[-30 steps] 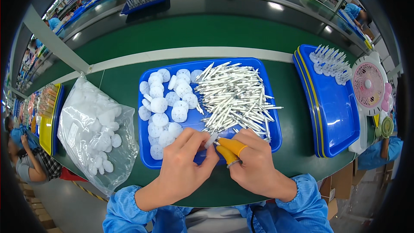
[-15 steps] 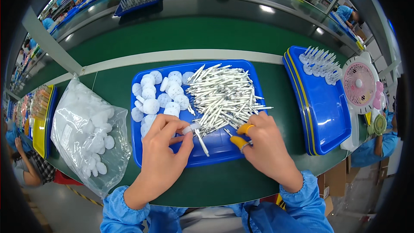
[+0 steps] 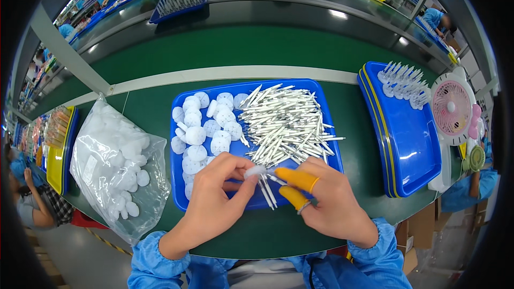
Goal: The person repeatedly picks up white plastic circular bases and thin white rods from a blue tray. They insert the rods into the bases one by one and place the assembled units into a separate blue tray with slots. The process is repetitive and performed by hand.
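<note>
Over the front edge of the blue tray (image 3: pixel 184 195), left hand (image 3: pixel 214 203) pinches a white cap (image 3: pixel 254 171) against a white stick (image 3: pixel 273 177) gripped by the orange-cotted right hand (image 3: pixel 326 203); stick pile (image 3: pixel 286 126) and caps (image 3: pixel 206 128) remain large, finished pieces (image 3: pixel 404 83) few.

Discs (image 3: pixel 206 128) left in tray (image 3: pixel 321 88), sticks (image 3: pixel 286 126) right; bag (image 3: pixel 115 163) left of tray; second tray (image 3: pixel 407 144) right.
</note>
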`<state>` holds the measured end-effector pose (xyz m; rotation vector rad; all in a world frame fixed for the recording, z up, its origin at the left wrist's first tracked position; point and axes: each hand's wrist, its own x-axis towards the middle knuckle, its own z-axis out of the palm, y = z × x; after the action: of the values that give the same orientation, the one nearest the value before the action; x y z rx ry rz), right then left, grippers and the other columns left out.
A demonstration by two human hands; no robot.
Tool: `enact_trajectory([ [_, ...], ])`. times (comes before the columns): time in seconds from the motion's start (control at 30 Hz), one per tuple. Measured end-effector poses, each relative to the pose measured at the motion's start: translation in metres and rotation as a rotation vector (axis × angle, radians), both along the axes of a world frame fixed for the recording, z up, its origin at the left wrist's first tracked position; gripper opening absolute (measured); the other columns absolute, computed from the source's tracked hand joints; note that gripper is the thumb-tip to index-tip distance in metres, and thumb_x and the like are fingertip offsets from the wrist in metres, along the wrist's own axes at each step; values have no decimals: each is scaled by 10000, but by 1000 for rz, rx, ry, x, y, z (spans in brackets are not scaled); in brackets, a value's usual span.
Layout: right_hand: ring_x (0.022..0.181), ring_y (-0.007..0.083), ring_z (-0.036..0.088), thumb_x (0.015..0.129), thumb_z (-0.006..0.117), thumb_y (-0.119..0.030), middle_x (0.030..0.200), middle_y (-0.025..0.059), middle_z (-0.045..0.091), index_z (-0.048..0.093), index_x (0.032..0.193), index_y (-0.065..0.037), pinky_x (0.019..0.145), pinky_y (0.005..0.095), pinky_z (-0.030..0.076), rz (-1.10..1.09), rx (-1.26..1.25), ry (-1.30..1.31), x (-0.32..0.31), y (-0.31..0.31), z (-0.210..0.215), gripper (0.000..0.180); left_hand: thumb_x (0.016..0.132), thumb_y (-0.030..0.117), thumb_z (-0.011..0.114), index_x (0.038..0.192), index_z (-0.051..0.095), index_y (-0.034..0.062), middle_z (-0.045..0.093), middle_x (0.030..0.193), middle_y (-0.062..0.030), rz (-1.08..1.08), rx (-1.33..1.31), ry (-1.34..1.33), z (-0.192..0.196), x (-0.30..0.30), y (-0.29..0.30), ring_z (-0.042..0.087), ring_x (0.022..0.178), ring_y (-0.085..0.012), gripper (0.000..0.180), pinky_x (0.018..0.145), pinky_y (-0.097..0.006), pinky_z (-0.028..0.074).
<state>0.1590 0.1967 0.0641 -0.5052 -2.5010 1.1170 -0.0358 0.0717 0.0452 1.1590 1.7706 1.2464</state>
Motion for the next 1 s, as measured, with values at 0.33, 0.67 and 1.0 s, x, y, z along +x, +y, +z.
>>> enact_trajectory([
  [0.33, 940, 363, 579, 582, 756, 59, 1085, 170, 615, 725, 911, 87, 802, 472, 448, 84, 265, 151, -3, -1, -16, 332, 1025, 36, 689, 1112, 681, -51, 660, 1079, -95, 13, 14, -317, -12, 0, -1, 731, 954, -151, 123, 755, -292, 635],
  [0.67, 951, 368, 577, 601, 737, 78, 1040, 179, 593, 707, 877, 122, 818, 460, 483, 108, 84, 57, -3, 3, -12, 281, 926, -49, 722, 1110, 714, -18, 653, 1007, -102, 47, 128, 120, -1, 8, 2, 722, 916, -185, 187, 761, -321, 666],
  [1.0, 971, 366, 586, 628, 733, 69, 1027, 187, 604, 716, 964, 133, 861, 464, 488, 62, 144, -3, -8, 2, -15, 342, 888, -37, 774, 1053, 688, -16, 683, 938, -121, 48, 114, 234, -9, 11, 0, 739, 837, -221, 187, 751, -347, 664],
])
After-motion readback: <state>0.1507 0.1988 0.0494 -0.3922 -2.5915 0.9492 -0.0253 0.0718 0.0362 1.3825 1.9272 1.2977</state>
